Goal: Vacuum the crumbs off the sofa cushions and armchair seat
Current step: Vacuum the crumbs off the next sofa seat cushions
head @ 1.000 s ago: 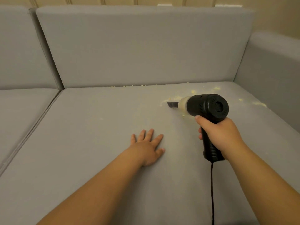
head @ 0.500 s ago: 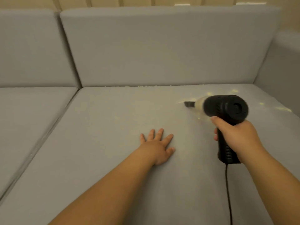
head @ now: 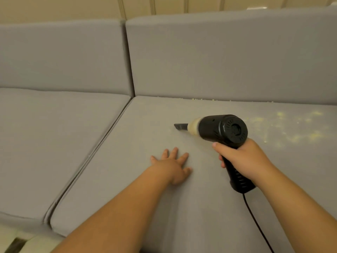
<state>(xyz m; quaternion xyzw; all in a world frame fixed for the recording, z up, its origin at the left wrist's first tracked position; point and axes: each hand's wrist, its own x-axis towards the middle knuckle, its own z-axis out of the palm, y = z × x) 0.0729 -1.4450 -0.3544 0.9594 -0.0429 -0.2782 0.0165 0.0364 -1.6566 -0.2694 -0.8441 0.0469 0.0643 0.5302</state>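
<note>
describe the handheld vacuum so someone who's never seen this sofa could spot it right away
On the right-hand seat cushion of the grey sofa, the right hand grips a handheld vacuum by its ribbed handle. It is the only black object there: a drum-shaped body, a cream collar and a thin dark nozzle pointing left.

Right hand gripping the ribbed handle of a black corded handheld vacuum — nozzle aimed left over a grey fabric seat cushion. Left hand flat on it; pale yellow crumbs scattered right.
</note>
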